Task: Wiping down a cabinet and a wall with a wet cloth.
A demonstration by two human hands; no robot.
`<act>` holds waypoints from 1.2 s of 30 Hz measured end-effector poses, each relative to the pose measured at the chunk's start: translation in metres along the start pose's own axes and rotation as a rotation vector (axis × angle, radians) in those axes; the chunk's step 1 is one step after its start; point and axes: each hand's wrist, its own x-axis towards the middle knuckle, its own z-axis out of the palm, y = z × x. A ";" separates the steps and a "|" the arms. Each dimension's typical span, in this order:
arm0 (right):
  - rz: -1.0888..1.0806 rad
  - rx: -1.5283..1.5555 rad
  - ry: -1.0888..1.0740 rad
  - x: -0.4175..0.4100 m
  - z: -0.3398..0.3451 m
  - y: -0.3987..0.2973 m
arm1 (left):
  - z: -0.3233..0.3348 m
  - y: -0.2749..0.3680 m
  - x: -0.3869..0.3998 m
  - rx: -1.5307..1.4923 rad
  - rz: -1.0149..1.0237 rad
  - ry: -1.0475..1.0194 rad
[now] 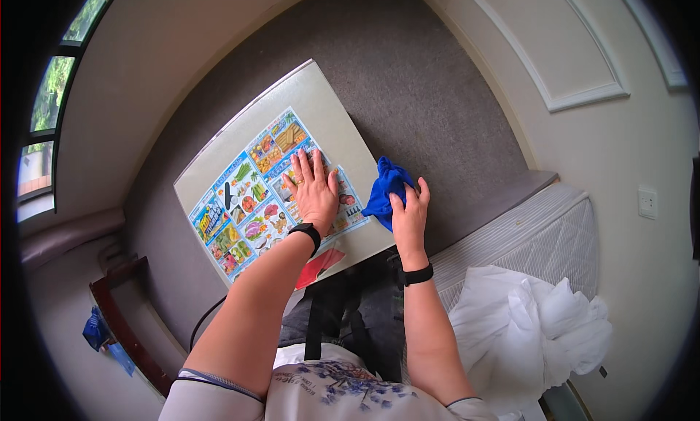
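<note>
A printed advertising flyer (246, 199) with pictures of foods lies on a pale tabletop (322, 98). My left hand (316, 196) presses palm down on the flyer's right part, fingers spread and holding nothing. In my right hand (410, 218) is a crumpled blue cloth (387, 185), gripped between thumb and fingers at the right edge of the tabletop. Part of the cloth hangs past that edge. Close to my body, a red sheet (320, 268) lies along the near edge, partly hidden by my left forearm.
A quilted mattress (552, 218) bearing crumpled white bedding (514, 322) is on my right. Grey carpet (404, 54) surrounds the table. At lower left stands a dark red wooden piece (123, 322) with a blue packet (95, 329) beside it. A black cable (201, 317) runs near the table.
</note>
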 end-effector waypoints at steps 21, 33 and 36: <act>-0.155 -0.010 -0.616 0.127 0.038 -0.063 | -0.010 0.002 -0.001 -0.101 -0.021 -0.107; 0.000 0.193 -0.657 0.021 -0.037 0.036 | -0.010 0.004 0.000 -0.010 -0.037 -0.117; 0.102 0.268 -0.769 0.007 -0.052 0.062 | -0.009 0.005 0.001 -0.008 -0.040 -0.107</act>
